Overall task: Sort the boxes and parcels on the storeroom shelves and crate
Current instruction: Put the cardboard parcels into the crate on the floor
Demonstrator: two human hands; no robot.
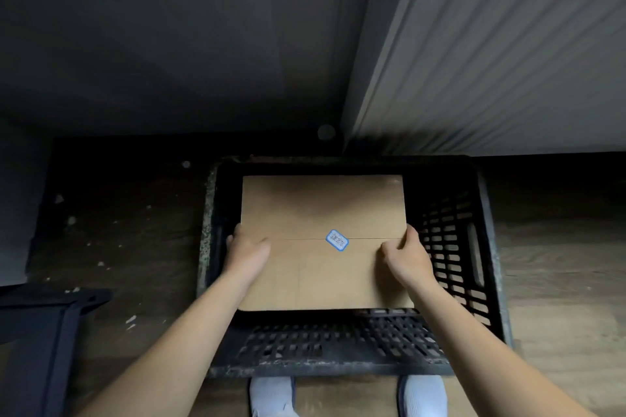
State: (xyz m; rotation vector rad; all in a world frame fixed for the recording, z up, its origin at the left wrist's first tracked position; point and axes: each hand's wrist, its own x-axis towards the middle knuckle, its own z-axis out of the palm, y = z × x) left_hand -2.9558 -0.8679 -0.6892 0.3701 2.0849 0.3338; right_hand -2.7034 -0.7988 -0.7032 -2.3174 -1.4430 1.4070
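Observation:
A flat brown cardboard box [321, 210] with a small blue sticker [337, 240] on its top seam lies inside a black slatted plastic crate [454, 247] on the floor. My left hand [245, 252] grips the box's left edge and my right hand [404, 256] grips its right edge, thumbs on top. The box fills the crate's left and middle; a strip of bare crate shows on the right. What lies under the box is hidden.
The crate stands on a wooden floor against a dark wall, with a ribbed white panel [491, 61] at the upper right. A dark metal frame [44, 332] sits at the lower left. My two feet in pale socks [271, 394] are just before the crate.

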